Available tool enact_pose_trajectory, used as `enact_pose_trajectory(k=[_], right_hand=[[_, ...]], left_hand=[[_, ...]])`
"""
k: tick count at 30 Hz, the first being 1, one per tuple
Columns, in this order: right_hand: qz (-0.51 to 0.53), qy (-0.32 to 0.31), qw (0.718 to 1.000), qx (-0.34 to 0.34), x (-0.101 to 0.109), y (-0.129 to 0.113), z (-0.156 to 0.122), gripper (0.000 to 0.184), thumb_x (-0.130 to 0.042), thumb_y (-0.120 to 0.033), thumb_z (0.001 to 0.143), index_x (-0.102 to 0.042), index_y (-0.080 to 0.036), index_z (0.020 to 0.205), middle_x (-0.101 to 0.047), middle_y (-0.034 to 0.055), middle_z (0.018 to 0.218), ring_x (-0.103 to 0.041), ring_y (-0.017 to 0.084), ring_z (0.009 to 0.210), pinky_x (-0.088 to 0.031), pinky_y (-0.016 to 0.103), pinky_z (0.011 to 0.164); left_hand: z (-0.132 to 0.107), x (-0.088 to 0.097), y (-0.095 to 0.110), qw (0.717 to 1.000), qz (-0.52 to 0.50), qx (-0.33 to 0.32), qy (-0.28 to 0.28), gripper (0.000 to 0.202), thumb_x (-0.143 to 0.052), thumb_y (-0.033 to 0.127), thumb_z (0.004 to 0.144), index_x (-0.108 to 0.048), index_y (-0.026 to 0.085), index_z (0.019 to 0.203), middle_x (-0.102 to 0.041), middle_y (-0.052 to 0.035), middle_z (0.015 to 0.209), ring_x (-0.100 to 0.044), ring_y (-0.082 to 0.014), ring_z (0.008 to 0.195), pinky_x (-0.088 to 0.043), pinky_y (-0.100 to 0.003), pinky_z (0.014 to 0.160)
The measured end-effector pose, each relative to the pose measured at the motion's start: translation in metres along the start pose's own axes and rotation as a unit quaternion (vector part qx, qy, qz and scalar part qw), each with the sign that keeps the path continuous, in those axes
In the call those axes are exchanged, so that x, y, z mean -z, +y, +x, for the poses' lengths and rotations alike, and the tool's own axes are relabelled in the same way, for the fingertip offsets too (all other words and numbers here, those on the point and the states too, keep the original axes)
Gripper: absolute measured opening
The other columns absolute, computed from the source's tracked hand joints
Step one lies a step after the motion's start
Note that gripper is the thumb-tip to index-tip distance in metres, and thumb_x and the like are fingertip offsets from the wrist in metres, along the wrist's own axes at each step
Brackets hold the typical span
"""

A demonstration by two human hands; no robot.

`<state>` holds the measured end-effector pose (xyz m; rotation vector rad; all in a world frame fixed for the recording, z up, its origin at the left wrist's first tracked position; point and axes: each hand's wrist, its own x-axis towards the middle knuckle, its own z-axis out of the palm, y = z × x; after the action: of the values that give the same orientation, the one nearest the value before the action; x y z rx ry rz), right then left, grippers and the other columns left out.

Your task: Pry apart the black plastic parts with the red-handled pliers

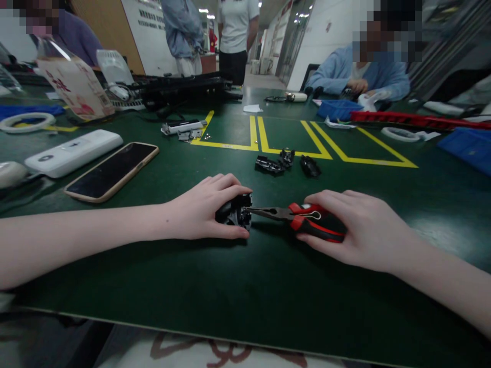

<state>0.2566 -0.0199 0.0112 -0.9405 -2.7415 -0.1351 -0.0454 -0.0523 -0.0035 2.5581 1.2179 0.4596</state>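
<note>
My left hand (207, 212) wraps the black part (235, 210), right of the phone (111, 171), and my right hand (358, 230) grips the red pliers (309, 219) (tips touching the part), so I should hold it still and go slow.

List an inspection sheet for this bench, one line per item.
surface: dark green mat with yellow tape lines.
job's things: black part on the mat; red-and-black pliers, nose tip at the part.
clutter: phone, white device, loose black pieces, tape roll, blue bin.
grippers: left hand closed over the black part; right hand wrapped on the pliers' handles.
cables: dark leads by black gear at the far edge.
surroundings: seated person in blue; two people standing behind.
</note>
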Motion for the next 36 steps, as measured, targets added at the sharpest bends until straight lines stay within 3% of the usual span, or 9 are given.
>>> enact_pose_trajectory(k=[7, 11, 17, 23, 27, 32, 36], right_hand=[[-0.041, 0.014, 0.999, 0.007, 0.004, -0.007, -0.001, 0.04, -0.06, -0.052, 0.084, -0.063, -0.017, 0.103, -0.072, 0.0114, 0.091, -0.067, 0.027, 0.07, -0.049, 0.038, 0.062], [-0.014, 0.006, 1.0, -0.011, 0.006, -0.01, -0.001, 0.036, -0.065, -0.048, 0.081, -0.063, -0.018, 0.103, -0.072, 0.0092, 0.091, -0.068, 0.025, 0.071, -0.05, 0.037, 0.064], [0.047, -0.042, 0.996, -0.059, 0.012, -0.015, 0.0, 0.033, -0.067, -0.045, 0.081, -0.063, -0.02, 0.103, -0.071, 0.0068, 0.091, -0.067, 0.024, 0.073, -0.049, 0.035, 0.063], [0.113, -0.086, 0.985, -0.096, 0.014, -0.017, 0.002, 0.027, -0.065, -0.045, 0.084, -0.063, -0.022, 0.096, -0.07, 0.0048, 0.086, -0.065, 0.023, 0.07, -0.047, 0.033, 0.058], [0.075, -0.066, 0.992, -0.078, 0.014, -0.017, 0.0, 0.029, -0.066, -0.045, 0.083, -0.063, -0.021, 0.1, -0.071, 0.006, 0.089, -0.066, 0.022, 0.07, -0.047, 0.034, 0.061], [-0.028, 0.01, 0.999, -0.015, 0.008, -0.014, -0.003, 0.041, -0.066, -0.045, 0.08, -0.064, -0.015, 0.108, -0.071, 0.0117, 0.095, -0.065, 0.026, 0.076, -0.048, 0.038, 0.067], [-0.014, -0.022, 0.999, -0.039, 0.006, -0.016, -0.002, 0.041, -0.067, -0.046, 0.081, -0.064, -0.016, 0.109, -0.07, 0.0108, 0.097, -0.065, 0.025, 0.078, -0.047, 0.038, 0.07]], left_hand=[[0.002, 0.002, 0.002, 1.0, -0.029, -0.002, 0.01, 0.07, -0.071, 0.053, 0.081, -0.051, 0.019, 0.139, -0.057, -0.0115, 0.129, -0.054, -0.0283, 0.115, -0.046, -0.045, 0.1], [0.002, 0.0, 0.001, 0.999, -0.038, -0.002, 0.004, 0.074, -0.072, 0.058, 0.08, -0.051, 0.021, 0.141, -0.056, -0.0119, 0.131, -0.054, -0.0291, 0.116, -0.046, -0.047, 0.1], [0.004, -0.004, -0.004, 0.997, -0.082, 0.002, 0.012, 0.074, -0.076, 0.058, 0.076, -0.054, 0.022, 0.137, -0.057, -0.0118, 0.131, -0.053, -0.0295, 0.119, -0.046, -0.049, 0.103], [0.006, -0.002, -0.005, 0.994, -0.107, 0.013, -0.017, 0.078, -0.079, 0.058, 0.073, -0.054, 0.022, 0.138, -0.055, -0.0123, 0.132, -0.052, -0.0299, 0.12, -0.046, -0.05, 0.103], [0.006, -0.001, -0.005, 0.994, -0.111, -0.006, 0.0, 0.074, -0.078, 0.056, 0.075, -0.056, 0.022, 0.137, -0.057, -0.0111, 0.128, -0.054, -0.0281, 0.116, -0.048, -0.047, 0.101], [0.008, 0.002, -0.006, 0.992, -0.123, -0.006, -0.025, 0.073, -0.077, 0.056, 0.076, -0.056, 0.024, 0.138, -0.057, -0.0098, 0.127, -0.055, -0.0277, 0.116, -0.049, -0.046, 0.1], [0.008, 0.001, -0.007, 0.991, -0.132, 0.0, -0.022, 0.072, -0.078, 0.054, 0.077, -0.055, 0.024, 0.139, -0.056, -0.0094, 0.128, -0.054, -0.0281, 0.117, -0.047, -0.046, 0.102]])
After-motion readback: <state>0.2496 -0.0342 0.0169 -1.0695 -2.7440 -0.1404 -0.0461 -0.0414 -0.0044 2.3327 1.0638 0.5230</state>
